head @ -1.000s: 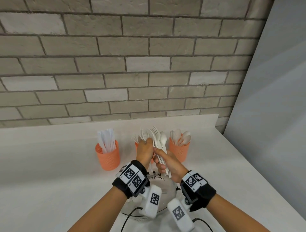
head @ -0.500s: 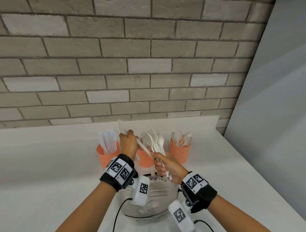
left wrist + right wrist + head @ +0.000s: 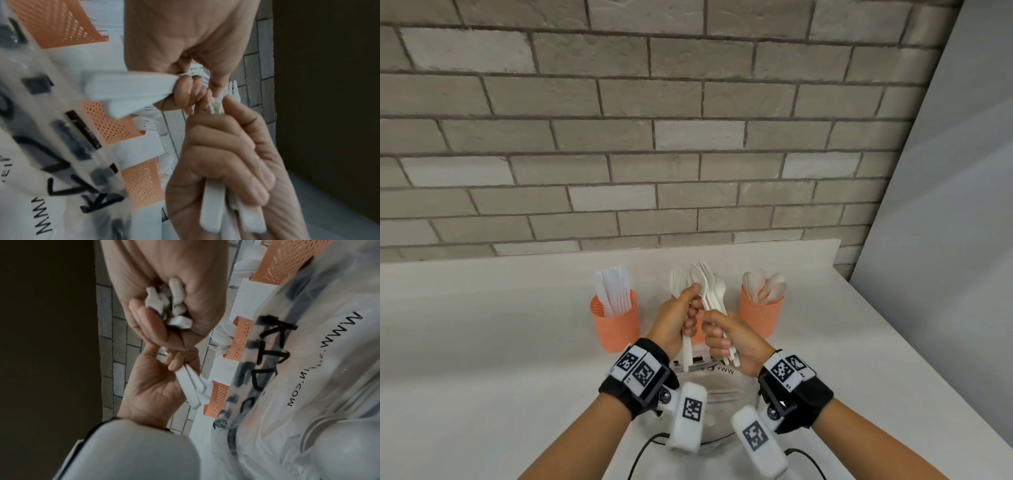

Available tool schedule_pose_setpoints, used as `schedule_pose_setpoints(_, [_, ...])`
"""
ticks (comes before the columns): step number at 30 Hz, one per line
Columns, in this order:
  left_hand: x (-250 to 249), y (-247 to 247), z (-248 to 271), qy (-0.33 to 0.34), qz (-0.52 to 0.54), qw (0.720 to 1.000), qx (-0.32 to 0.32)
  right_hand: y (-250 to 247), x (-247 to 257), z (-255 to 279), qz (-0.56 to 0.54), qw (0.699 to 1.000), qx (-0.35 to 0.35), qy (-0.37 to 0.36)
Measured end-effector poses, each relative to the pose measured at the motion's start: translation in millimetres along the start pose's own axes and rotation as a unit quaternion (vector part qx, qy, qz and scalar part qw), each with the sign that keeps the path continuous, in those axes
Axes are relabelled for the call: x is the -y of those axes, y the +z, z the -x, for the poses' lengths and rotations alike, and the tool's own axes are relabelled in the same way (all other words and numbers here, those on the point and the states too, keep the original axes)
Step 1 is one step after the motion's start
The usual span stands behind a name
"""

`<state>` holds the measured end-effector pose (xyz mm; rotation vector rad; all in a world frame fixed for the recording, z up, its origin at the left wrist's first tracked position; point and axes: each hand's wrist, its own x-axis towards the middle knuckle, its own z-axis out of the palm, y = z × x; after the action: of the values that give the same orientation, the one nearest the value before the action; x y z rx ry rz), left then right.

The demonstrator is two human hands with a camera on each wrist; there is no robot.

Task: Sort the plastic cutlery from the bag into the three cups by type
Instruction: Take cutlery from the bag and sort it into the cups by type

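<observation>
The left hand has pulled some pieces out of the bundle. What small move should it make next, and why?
Probably carry them to the middle cup and drop them in. The left hand holds a few forks, while the right hand grips the mixed bundle. The middle cup, just behind the hands, already holds forks.

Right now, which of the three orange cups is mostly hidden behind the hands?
The middle orange cup, holding forks. The left hand and right hand cover it, while the knife cup and spoon cup stand in plain view.
</observation>
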<state>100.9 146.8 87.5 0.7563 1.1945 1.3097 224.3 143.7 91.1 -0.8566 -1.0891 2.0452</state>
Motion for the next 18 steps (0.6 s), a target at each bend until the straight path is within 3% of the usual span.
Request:
schedule_pose_setpoints(11, [-14, 0, -3, 0.005, 0.026, 0.999, -0.042, -2, -4, 1, 0.062, 0.998, 0.006, -0.016])
schedule_pose_setpoints(18, [-26, -18, -14, 0.019, 0.105, 0.984, -0.146, -6, -4, 6, 0.084, 0.996, -0.014, -0.012])
